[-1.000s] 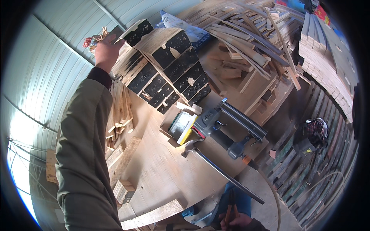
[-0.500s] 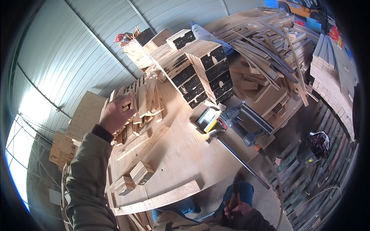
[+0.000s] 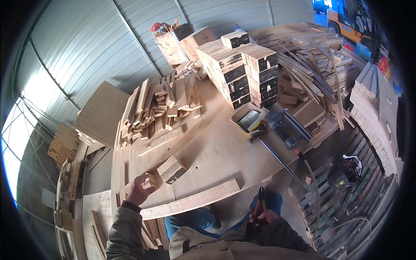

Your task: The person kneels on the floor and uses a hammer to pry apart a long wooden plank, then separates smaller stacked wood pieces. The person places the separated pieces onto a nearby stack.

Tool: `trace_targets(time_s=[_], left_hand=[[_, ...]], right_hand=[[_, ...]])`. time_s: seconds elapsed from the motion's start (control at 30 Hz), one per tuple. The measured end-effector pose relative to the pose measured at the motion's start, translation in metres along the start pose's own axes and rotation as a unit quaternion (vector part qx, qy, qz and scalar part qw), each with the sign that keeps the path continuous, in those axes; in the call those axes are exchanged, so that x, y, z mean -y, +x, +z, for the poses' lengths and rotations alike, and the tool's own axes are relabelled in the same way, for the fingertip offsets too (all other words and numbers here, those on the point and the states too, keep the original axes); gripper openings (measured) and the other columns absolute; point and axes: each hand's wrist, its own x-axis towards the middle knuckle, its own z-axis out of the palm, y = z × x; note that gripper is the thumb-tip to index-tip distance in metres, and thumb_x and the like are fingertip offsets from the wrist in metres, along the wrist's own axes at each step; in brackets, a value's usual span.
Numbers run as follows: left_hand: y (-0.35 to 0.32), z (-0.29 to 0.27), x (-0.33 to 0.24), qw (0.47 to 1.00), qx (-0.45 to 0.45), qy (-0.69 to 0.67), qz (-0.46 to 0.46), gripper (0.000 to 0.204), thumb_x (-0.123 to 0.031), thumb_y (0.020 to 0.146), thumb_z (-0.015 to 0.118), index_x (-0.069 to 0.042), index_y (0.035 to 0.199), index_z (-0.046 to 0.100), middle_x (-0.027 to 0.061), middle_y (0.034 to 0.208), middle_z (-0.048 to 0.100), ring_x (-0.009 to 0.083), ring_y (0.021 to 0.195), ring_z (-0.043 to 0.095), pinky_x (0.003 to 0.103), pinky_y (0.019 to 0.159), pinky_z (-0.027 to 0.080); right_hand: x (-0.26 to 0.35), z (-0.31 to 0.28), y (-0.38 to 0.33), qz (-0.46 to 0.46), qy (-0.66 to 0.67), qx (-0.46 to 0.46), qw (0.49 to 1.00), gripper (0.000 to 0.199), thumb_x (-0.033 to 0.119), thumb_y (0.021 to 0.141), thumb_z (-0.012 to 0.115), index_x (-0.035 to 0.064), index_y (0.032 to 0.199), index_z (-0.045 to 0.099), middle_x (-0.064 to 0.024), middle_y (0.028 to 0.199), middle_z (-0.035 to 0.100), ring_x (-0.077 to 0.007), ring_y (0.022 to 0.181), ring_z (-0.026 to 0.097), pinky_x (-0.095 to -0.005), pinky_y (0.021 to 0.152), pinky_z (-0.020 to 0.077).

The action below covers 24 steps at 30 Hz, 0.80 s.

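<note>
My left hand (image 3: 139, 191) is down at the near left of the wooden table, its thumb and fingers round the end of a small wooden block (image 3: 150, 180). Beside that block, slightly apart, lies a second layered wooden block (image 3: 171, 169) with a dark end. My right hand (image 3: 266, 217) is low in front of my body, closed on a pair of pliers (image 3: 260, 204) with orange handles and dark jaws pointing away from me. A long wooden strip (image 3: 195, 200) lies along the near edge of the tabletop (image 3: 208, 151).
A nail gun (image 3: 291, 130) with a hose, an open box (image 3: 251, 118) and a hammer (image 3: 273, 154) lie at the right. Behind them rise stacked dark-ended blocks (image 3: 260, 76). Loose wood pieces (image 3: 164, 102) are piled at far left. A slatted pallet (image 3: 346, 208) lies beyond the right edge.
My left hand has come down from above the wood pile onto the small block. My right hand and the pliers have risen slightly. The whole view has shifted.
</note>
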Motion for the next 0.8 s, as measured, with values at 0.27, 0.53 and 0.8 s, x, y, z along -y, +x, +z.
trace_targets(time_s=[0.27, 0.53, 0.8], left_hand=[[-0.055, 0.044, 0.058, 0.999, -0.012, 0.021, 0.030, 0.074, -0.028, 0.071, 0.095, 0.001, 0.132, 0.065, 0.0219, 0.140, 0.063, 0.0368, 0.131, 0.060, 0.045, 0.111, 0.049], [-0.075, 0.090, 0.069, 0.997, 0.031, -0.067, 0.003, 0.075, -0.030, 0.073, 0.092, 0.002, 0.134, 0.063, 0.0243, 0.135, 0.065, 0.0393, 0.125, 0.063, 0.045, 0.106, 0.052], [-0.087, 0.090, 0.080, 0.994, -0.048, -0.072, 0.065, 0.069, -0.023, 0.074, 0.092, 0.001, 0.132, 0.064, 0.0222, 0.136, 0.064, 0.0381, 0.126, 0.063, 0.044, 0.107, 0.052]], right_hand=[[-0.017, 0.001, 0.010, -0.014, -0.024, -0.039, 0.999, 0.056, 0.000, 0.084, 0.051, -0.0025, 0.140, 0.055, -0.0185, 0.112, 0.069, -0.0315, 0.098, 0.069, -0.0404, 0.079, 0.0554], [-0.030, 0.010, 0.009, -0.064, -0.113, -0.123, 0.984, 0.052, 0.002, 0.083, 0.052, -0.0018, 0.134, 0.058, -0.0177, 0.110, 0.068, -0.0315, 0.095, 0.069, -0.0390, 0.074, 0.0565], [-0.032, -0.002, 0.012, -0.049, -0.149, -0.150, 0.976, 0.053, 0.002, 0.082, 0.051, -0.0016, 0.134, 0.059, -0.0165, 0.110, 0.068, -0.0302, 0.096, 0.069, -0.0399, 0.071, 0.0565]])
